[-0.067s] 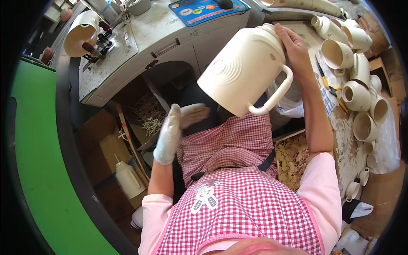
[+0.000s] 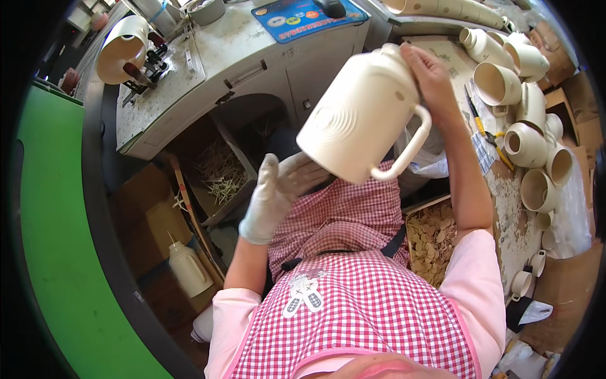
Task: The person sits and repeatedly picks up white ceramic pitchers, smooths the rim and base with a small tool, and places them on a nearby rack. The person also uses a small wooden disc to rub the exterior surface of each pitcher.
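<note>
A cream plastic jug body (image 2: 356, 117) with a side handle and ringed relief on its wall hangs tilted in front of me, its wide end toward the lower left. My bare right hand (image 2: 432, 79) grips it by the narrow neck at the upper right. My left hand (image 2: 281, 189), in a whitish glove, has its fingers stretched out with the thumb apart. Those fingertips are at the jug's lower wide end; whether they touch it I cannot tell. The inside of the jug is hidden.
Several cream jug parts (image 2: 527, 142) lie on the right-hand bench beside yellow-handled pliers (image 2: 486, 134). A box of round cream scraps (image 2: 432, 243) stands at my right. Ahead is a white worktop (image 2: 233, 47) with a clamp fixture (image 2: 146, 66). A green panel (image 2: 53, 221) runs along the left.
My left hand has moved right, up to the lower end of the jug. The jug and my right hand have shifted slightly down.
</note>
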Motion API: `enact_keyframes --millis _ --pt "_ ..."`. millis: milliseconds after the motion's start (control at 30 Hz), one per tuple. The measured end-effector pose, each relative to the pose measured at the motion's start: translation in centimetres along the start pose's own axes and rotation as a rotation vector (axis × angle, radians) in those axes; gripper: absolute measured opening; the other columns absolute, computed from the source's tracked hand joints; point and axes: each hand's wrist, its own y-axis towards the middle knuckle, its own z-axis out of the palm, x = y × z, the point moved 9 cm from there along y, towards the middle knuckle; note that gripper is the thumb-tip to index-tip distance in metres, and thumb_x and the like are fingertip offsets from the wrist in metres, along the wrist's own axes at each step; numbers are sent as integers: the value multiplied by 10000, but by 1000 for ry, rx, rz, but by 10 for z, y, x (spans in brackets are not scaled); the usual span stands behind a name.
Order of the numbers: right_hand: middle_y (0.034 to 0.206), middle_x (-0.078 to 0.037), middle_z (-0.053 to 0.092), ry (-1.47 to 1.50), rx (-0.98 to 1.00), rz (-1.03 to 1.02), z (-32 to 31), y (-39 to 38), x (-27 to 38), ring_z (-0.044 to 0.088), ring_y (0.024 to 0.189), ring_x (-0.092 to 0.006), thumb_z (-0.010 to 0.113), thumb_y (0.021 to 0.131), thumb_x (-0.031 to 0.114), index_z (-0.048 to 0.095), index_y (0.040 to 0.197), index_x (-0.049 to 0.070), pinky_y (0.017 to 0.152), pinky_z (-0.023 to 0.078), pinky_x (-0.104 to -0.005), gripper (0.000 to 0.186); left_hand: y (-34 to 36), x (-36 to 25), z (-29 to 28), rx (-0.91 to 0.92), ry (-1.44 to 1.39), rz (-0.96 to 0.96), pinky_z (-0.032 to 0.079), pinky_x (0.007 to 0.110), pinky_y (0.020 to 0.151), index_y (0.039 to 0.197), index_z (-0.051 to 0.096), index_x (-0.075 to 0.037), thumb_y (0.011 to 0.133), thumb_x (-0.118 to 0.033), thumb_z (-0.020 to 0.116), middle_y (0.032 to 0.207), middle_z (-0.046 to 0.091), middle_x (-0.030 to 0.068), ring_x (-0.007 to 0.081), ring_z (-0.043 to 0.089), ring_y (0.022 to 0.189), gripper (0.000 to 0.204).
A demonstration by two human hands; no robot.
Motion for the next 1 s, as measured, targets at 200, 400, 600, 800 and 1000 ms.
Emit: enact_keyframes --millis 200,400,600,800,1000 --pt "909 -52 729 -421 390 -10 56 0 5 652 880 -128 659 1024 314 740 1070 -28 823 515 -292 354 15 13 2 -142 -420 -39 541 423 1060 1516 432 3 1052 -406 546 1439 590 151 269 615 1296 628" --pt "1026 -41 727 -339 594 -333 211 116 88 684 874 -104 616 1048 405 674 1274 42 753 543 -251 431 25 71 -47 30 -428 -120 482 413 1107 1519 445 -6 933 -187 756 1439 586 130 249 588 1311 687" --pt "965 -225 732 -795 424 -771 438 207 183 742 920 -300 516 903 824 617 1279 -84 813 594 -415 988 30 113 -74 258 -503 -237 458 395 1114 1503 475 -7 879 -159 787 1394 625 122 237 595 1285 714" --pt "923 -188 758 -904 301 -1067 493 215 204 754 851 -361 658 877 199 778 946 49 720 586 -467 205 23 114 -96 112 -561 -264 457 407 1112 1500 467 14 852 -181 797 1408 617 128 236 593 1293 753" --pt "881 -135 747 -313 -264 -1158 335 276 186 722 791 -353 672 861 150 725 1068 78 736 566 -457 226 27 103 -93 82 -459 -269 436 397 1120 1484 459 70 808 -219 815 1404 612 162 267 597 1284 818"
